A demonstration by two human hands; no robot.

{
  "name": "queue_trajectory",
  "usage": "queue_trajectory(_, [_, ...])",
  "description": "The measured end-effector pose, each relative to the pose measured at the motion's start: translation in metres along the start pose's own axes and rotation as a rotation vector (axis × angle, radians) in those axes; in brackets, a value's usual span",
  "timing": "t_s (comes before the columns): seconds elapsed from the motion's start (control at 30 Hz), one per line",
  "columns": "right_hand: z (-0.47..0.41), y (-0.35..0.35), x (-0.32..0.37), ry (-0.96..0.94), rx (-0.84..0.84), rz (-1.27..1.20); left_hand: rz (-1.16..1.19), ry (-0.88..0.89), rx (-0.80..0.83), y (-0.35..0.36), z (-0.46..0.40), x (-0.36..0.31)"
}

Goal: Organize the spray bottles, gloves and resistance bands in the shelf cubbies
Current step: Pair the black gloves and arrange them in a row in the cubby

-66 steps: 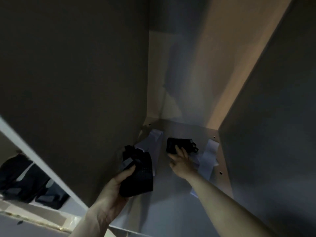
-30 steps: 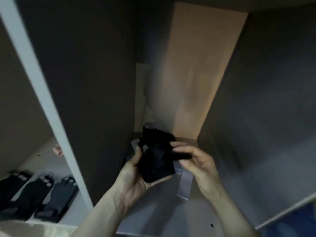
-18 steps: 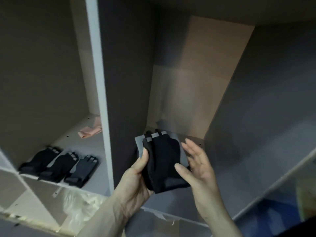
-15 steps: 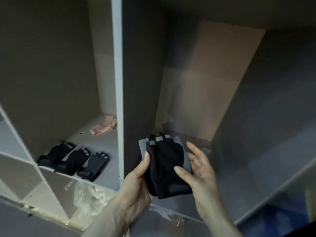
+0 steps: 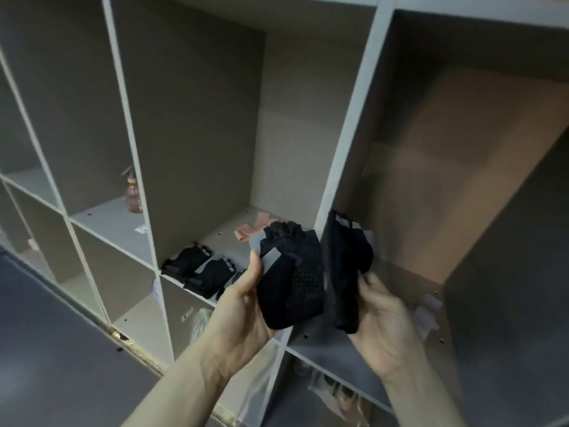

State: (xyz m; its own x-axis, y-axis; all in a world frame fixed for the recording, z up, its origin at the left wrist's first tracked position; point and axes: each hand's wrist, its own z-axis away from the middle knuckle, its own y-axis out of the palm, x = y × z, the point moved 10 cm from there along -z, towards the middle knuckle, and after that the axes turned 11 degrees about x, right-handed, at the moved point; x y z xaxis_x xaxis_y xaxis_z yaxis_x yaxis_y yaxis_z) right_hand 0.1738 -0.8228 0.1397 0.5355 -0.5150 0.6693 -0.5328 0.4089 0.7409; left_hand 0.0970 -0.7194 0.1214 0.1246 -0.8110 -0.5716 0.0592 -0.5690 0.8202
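My left hand point(image 5: 238, 315) grips a black fingerless glove point(image 5: 289, 278) with grey trim, held in front of the shelf's white upright. My right hand point(image 5: 381, 318) grips a second black glove point(image 5: 346, 266) just to its right, at the mouth of the right cubby. Several more black gloves point(image 5: 200, 269) lie in a row at the front of the middle cubby. A pink resistance band point(image 5: 255, 228) lies behind them. A spray bottle point(image 5: 133, 192) with reddish liquid stands in the cubby to the left.
The white cubby shelf point(image 5: 348, 118) fills the view. Pale paper scraps point(image 5: 426, 315) lie on the right cubby's floor. Clear plastic bags point(image 5: 200, 325) sit in the lower cubbies. A dark surface point(image 5: 46, 349) runs along the lower left.
Both hands drew back out of the right cubby. The gloves stacked in my left hand are now separated, one in each hand. The view pulled back and shows more cubbies.
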Motion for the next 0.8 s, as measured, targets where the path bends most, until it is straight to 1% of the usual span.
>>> queue_trajectory(0.03, [-0.009,0.010,-0.014,0.039,0.042,-0.104,-0.037,0.013,-0.009,-0.006,0.002,-0.011])
queue_trajectory(0.1, [-0.027,0.040,-0.046,0.152,0.205,-0.256,-0.111,0.023,-0.016,-0.018,0.006,-0.033])
queue_trajectory(0.13, [-0.037,0.049,-0.058,0.173,0.241,-0.261,-0.134,0.020,-0.014,-0.024,0.008,-0.044])
queue_trajectory(0.23, [-0.068,0.061,-0.085,0.147,0.228,-0.139,-0.170,0.011,0.022,-0.041,0.013,-0.080])
queue_trajectory(0.3, [-0.087,0.088,-0.105,0.179,0.268,-0.147,-0.196,-0.003,0.024,-0.056,0.014,-0.106])
queue_trajectory(0.33, [-0.097,0.097,-0.110,0.152,0.247,-0.092,-0.217,-0.010,0.027,-0.063,0.014,-0.119])
queue_trajectory(0.4, [-0.116,0.108,-0.115,0.056,0.130,0.121,-0.233,-0.020,0.044,-0.076,0.011,-0.141])
queue_trajectory(0.53, [-0.141,0.133,-0.117,-0.139,-0.096,0.675,-0.171,-0.026,0.028,-0.106,0.005,-0.180])
queue_trajectory(0.6, [-0.144,0.149,-0.115,-0.305,-0.215,1.016,-0.125,-0.039,0.022,-0.122,0.000,-0.196])
queue_trajectory(0.67, [-0.137,0.171,-0.110,-0.510,-0.346,1.338,-0.083,-0.048,0.026,-0.137,-0.007,-0.208])
queue_trajectory(0.7, [-0.135,0.183,-0.112,-0.592,-0.366,1.460,-0.075,-0.046,0.041,-0.140,-0.010,-0.213])
queue_trajectory(0.73, [-0.137,0.193,-0.120,-0.601,-0.339,1.529,-0.101,-0.044,0.048,-0.142,-0.013,-0.218])
queue_trajectory(0.77, [-0.145,0.198,-0.131,-0.530,-0.287,1.539,-0.164,-0.037,0.059,-0.142,-0.016,-0.223])
queue_trajectory(0.8, [-0.157,0.196,-0.146,-0.399,-0.233,1.521,-0.250,-0.029,0.071,-0.139,-0.018,-0.226])
